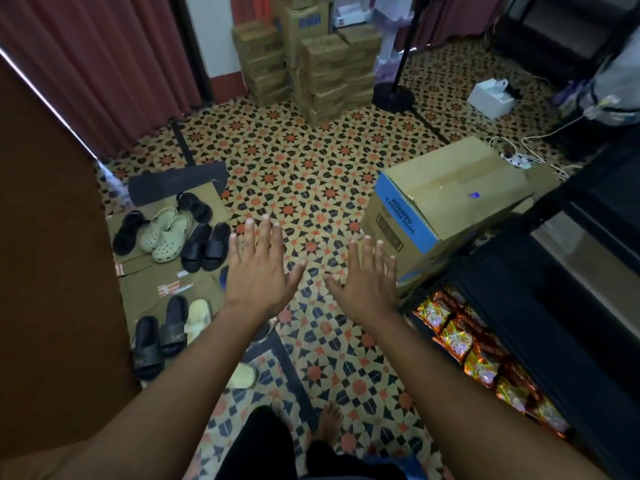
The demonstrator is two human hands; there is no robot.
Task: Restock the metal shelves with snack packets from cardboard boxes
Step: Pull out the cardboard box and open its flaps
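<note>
Box (446, 199): sealed, on floor at shelf (540, 306) end, forward-right of both hands. Right hand (367, 278) nearer; left hand (259, 268) farther. Fingers released, empty. Packets (460, 341) on bottom shelf.

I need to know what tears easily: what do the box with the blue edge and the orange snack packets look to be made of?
The box looks like matte brown corrugated cardboard with a blue printed band, its top seam sealed by glossy clear tape. The snack packets look like thin shiny plastic or foil film: they crinkle and catch glints of light.
</note>
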